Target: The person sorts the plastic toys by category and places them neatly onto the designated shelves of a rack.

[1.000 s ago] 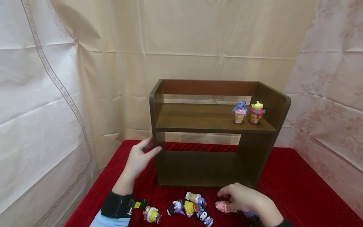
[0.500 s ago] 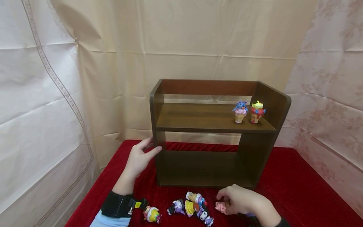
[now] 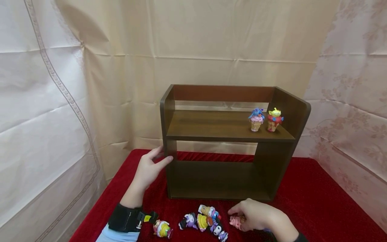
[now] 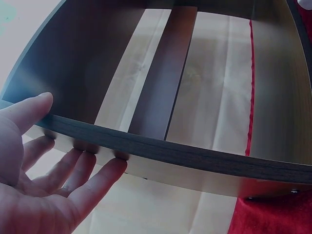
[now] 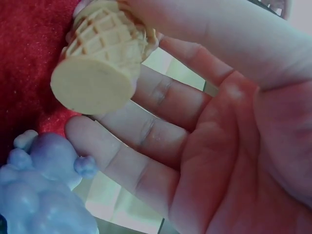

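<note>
My left hand holds the left side panel of a dark brown two-tier shelf. In the left wrist view its thumb lies over the panel's edge and the fingers press the outer face. Before the shelf, my right hand holds a pink ice-cream-cone figurine lying on the red cloth. The right wrist view shows the figurine's waffle cone and flat base between thumb and fingers; its top is mostly hidden. A purple bumpy figurine lies beside the fingertips.
On the upper shelf stand a blue-topped cone figurine and a green-and-red one. Several figurines lie clustered on the red cloth, among them a yellow-skirted one. Another yellow figurine lies near my left wrist.
My right hand has shifted slightly left and down, its fingers closing round the pink figurine, which has turned a little. My left hand stays on the shelf's side.
</note>
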Action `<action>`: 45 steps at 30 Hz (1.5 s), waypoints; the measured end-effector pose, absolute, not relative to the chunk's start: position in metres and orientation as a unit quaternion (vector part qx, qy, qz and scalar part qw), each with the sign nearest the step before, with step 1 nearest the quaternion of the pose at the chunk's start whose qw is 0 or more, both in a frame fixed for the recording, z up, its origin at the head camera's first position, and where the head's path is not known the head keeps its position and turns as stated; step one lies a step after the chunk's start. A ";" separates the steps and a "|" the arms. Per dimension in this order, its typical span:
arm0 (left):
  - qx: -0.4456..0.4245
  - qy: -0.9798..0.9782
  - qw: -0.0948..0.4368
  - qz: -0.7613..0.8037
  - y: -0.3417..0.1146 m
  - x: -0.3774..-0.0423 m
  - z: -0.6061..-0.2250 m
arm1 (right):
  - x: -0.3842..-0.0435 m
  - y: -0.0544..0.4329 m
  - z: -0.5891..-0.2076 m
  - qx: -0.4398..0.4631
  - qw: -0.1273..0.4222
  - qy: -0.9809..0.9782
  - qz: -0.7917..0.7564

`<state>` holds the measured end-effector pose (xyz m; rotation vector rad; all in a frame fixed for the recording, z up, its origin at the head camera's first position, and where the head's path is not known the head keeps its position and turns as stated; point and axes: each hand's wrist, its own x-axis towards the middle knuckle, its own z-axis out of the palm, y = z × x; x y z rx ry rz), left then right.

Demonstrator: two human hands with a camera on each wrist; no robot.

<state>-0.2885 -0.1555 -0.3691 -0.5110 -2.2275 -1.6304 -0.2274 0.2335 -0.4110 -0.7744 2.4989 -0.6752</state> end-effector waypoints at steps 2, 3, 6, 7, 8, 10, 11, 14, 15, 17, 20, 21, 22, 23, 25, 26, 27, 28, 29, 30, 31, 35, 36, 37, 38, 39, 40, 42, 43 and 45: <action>-0.179 -0.783 0.167 -0.572 -0.155 -0.289 -0.370 | -0.227 0.233 -0.411 -0.280 0.218 0.903 -0.242; -0.179 -0.783 0.167 -0.572 -0.155 -0.289 -0.370 | -0.227 0.233 -0.411 -0.282 0.215 0.904 -0.239; -0.177 -0.783 0.167 -0.572 -0.155 -0.290 -0.370 | -0.227 0.232 -0.411 -0.277 0.217 0.906 -0.236; -0.177 -0.783 0.167 -0.573 -0.155 -0.290 -0.370 | -0.227 0.232 -0.411 -0.274 0.220 0.906 -0.237; -0.177 -0.783 0.167 -0.573 -0.155 -0.290 -0.370 | -0.226 0.231 -0.410 -0.273 0.221 0.906 -0.238; -0.175 -0.783 0.167 -0.573 -0.155 -0.289 -0.370 | -0.225 0.231 -0.409 -0.271 0.223 0.904 -0.243; -0.175 -0.784 0.167 -0.572 -0.155 -0.289 -0.370 | -0.224 0.230 -0.409 -0.272 0.222 0.904 -0.244; -0.176 -0.785 0.167 -0.570 -0.155 -0.289 -0.370 | -0.223 0.230 -0.408 -0.275 0.222 0.903 -0.246; -0.177 -0.785 0.166 -0.570 -0.155 -0.289 -0.370 | -0.223 0.230 -0.408 -0.274 0.223 0.903 -0.246; -0.179 -0.784 0.166 -0.570 -0.155 -0.290 -0.370 | -0.223 0.230 -0.408 -0.273 0.223 0.904 -0.242; -0.181 -0.784 0.166 -0.570 -0.155 -0.289 -0.369 | -0.225 0.232 -0.408 -0.276 0.222 0.903 -0.244; -0.181 -0.784 0.167 -0.569 -0.155 -0.289 -0.369 | -0.225 0.232 -0.408 -0.283 0.217 0.902 -0.243; -0.181 -0.785 0.167 -0.569 -0.155 -0.289 -0.369 | -0.225 0.233 -0.408 -0.292 0.209 0.902 -0.241; -0.182 -0.785 0.168 -0.568 -0.155 -0.289 -0.369 | -0.226 0.233 -0.409 -0.304 0.197 0.901 -0.238; -0.182 -0.785 0.168 -0.568 -0.156 -0.289 -0.369 | -0.227 0.234 -0.409 -0.325 0.172 0.901 -0.232; -0.181 -0.785 0.167 -0.569 -0.156 -0.289 -0.369 | -0.228 0.235 -0.410 -0.334 0.158 0.901 -0.226; -0.182 -0.784 0.167 -0.569 -0.156 -0.289 -0.369 | -0.229 0.235 -0.410 -0.342 0.145 0.902 -0.221; -0.181 -0.784 0.166 -0.570 -0.156 -0.289 -0.369 | -0.229 0.235 -0.409 -0.348 0.133 0.903 -0.217; -0.181 -0.784 0.166 -0.570 -0.156 -0.289 -0.370 | -0.230 0.234 -0.409 -0.350 0.123 0.904 -0.213; -0.180 -0.784 0.165 -0.570 -0.156 -0.289 -0.370 | -0.230 0.234 -0.408 -0.350 0.114 0.906 -0.209; -0.179 -0.784 0.165 -0.570 -0.156 -0.289 -0.370 | -0.230 0.233 -0.408 -0.352 0.105 0.907 -0.206; -0.179 -0.785 0.165 -0.570 -0.156 -0.289 -0.370 | -0.230 0.232 -0.405 -0.359 0.059 0.909 -0.202; -0.179 -0.785 0.165 -0.570 -0.155 -0.290 -0.370 | -0.230 0.232 -0.405 -0.362 0.047 0.908 -0.204; -0.179 -0.785 0.165 -0.570 -0.155 -0.290 -0.370 | -0.230 0.232 -0.405 -0.367 0.035 0.906 -0.208; -0.180 -0.785 0.165 -0.570 -0.155 -0.290 -0.370 | -0.230 0.232 -0.404 -0.369 0.023 0.905 -0.212; -0.180 -0.785 0.165 -0.570 -0.155 -0.289 -0.370 | -0.230 0.232 -0.405 -0.373 0.008 0.903 -0.213; -0.180 -0.784 0.165 -0.570 -0.155 -0.289 -0.370 | -0.231 0.232 -0.405 -0.377 -0.007 0.901 -0.215; -0.180 -0.784 0.165 -0.570 -0.155 -0.289 -0.370 | -0.231 0.231 -0.405 -0.386 -0.036 0.896 -0.219; -0.180 -0.784 0.165 -0.570 -0.155 -0.289 -0.370 | -0.232 0.231 -0.404 -0.389 -0.051 0.893 -0.220; -0.180 -0.785 0.166 -0.569 -0.155 -0.289 -0.370 | -0.232 0.230 -0.404 -0.394 -0.081 0.887 -0.226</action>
